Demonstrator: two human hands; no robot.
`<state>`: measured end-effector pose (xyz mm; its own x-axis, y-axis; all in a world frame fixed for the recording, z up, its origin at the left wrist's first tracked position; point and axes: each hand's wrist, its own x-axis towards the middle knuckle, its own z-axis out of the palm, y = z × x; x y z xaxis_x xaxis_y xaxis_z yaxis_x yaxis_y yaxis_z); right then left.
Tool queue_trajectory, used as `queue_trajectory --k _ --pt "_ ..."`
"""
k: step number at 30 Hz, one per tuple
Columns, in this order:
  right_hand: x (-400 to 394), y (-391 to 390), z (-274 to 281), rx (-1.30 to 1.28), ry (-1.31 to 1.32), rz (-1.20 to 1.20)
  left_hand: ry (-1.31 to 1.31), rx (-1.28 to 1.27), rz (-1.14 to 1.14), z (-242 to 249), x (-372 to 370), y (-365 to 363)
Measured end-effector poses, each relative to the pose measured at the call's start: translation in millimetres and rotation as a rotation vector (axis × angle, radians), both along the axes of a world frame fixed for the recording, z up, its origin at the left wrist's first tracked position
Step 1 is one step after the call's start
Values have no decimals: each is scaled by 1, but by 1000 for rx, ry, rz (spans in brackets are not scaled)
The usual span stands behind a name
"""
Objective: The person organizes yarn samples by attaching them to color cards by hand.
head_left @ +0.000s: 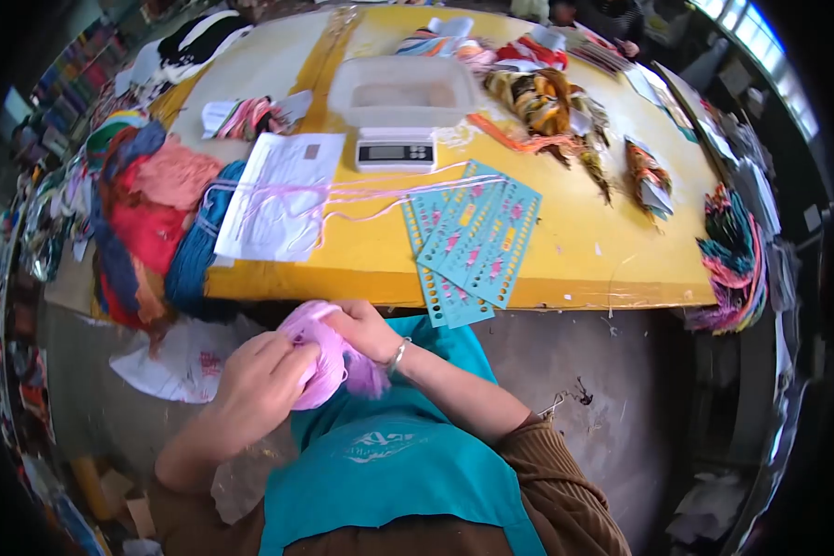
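Observation:
A skein of pink-lilac yarn (pixel 320 371) is held in front of the teal apron, just below the table's near edge. My left hand (pixel 255 380) has its fingers closed on the left side of the skein. At the upper right of it, my right hand (pixel 366 331) pinches the yarn, and a loose lilac tail hangs under that wrist. Across the table lie several pale pink and white strands (pixel 371 192), passing over a white printed sheet (pixel 278 199) and teal punched cards (pixel 477 236).
A digital scale (pixel 396 151) carries a translucent plastic tub (pixel 403 88). Red, blue and salmon yarn hanks (pixel 157 213) drape over the left edge. Brown and gold thread bundles (pixel 537 102) lie at the back right, and multicoloured thread (pixel 732 259) hangs off the right edge.

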<state>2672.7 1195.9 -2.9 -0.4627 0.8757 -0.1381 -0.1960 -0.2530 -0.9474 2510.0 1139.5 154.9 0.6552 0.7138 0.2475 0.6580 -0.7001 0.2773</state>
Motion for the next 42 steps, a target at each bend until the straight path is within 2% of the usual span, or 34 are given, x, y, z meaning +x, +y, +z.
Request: queue_trajectory --k 1,2,3,4,5,7,9,10,12,13,15,16,17,18,20,21,22,23,25,27,28,29,30,31,32,33,35,36,37,38,39,40,41,42 --pt "9 -5 -8 44 92 60 -204 55 -54 7 -1 1" --pt "17 -10 -7 89 182 125 -342 2 91 19 -4 -5" --pt "32 -16 -6 63 94 214 -509 -2 205 34 -14 -6" --pt "36 -23 -7 42 102 158 -825 -14 324 44 -26 2" --pt "44 -29 -8 35 96 153 -822 -19 308 47 -25 1" --pt "61 -33 4 132 33 126 -1048 -80 374 61 -6 1" --pt "83 -35 43 414 -164 37 -741 57 295 71 16 -1" --pt "90 -34 65 694 -255 -27 -691 -5 251 73 31 -3" --pt "100 -39 120 936 -279 -40 -398 -90 -70 81 60 8" --pt "97 -45 142 910 -201 -99 -328 -54 -164 80 80 10" --pt "89 -60 134 732 -308 -115 -351 -57 -340 75 104 15" --pt "89 -62 133 733 -128 -192 -435 -157 -359 83 109 22" --pt "101 -65 141 505 -107 -52 -517 -259 -372 90 113 29" --pt "119 -67 149 277 -83 88 -656 -463 -219 91 119 31" --pt "157 -67 149 168 210 134 -771 -462 -234 91 148 48" --pt "176 -66 147 142 356 155 -888 -603 -289 89 160 54" --pt "188 -68 137 175 614 148 -991 -664 -347 88 174 62" --pt "199 -69 140 174 606 145 -1097 -724 -403 87 188 70" --pt "217 -70 148 356 585 -192 -1037 -852 -559 76 208 93" --pt "237 -73 153 516 558 -515 -1118 -882 -536 58 231 105" --pt "251 -75 152 590 543 -674 -1059 -881 -459 44 228 119" --pt "307 -86 126 587 313 -735 -997 -880 -383 27 220 135" --pt "336 -96 141 418 162 -870 -939 -820 -238 10 213 148" --pt "360 -87 152 331 237 -857 -915 -765 -116 -16 206 160" --pt "387 -77 156 289 56 -963 -888 -708 2 -42 198 171" --pt "386 -56 170 289 -38 -1142 -889 -708 20 -67 189 178" --pt "432 -9 164 318 -482 -929 -732 -647 171 -106 170 181" --pt "447 15 148 381 -683 -882 -676 -603 180 -116 164 175" --pt "448 32 127 715 -1343 -988 -619 -558 191 -123 157 166" --pt "429 45 119 893 -1508 -962 -622 -566 249 -126 153 156" --pt "379 47 127 591 -1188 -878 -667 -527 267 -132 150 148" --pt "370 69 73 598 -503 -830 -710 -485 286 -136 148 141" --pt "328 50 88 599 -1182 -519 -688 -453 310 -138 144 136" --pt "299 49 56 693 -1133 -410 -683 -453 331 -138 141 135"
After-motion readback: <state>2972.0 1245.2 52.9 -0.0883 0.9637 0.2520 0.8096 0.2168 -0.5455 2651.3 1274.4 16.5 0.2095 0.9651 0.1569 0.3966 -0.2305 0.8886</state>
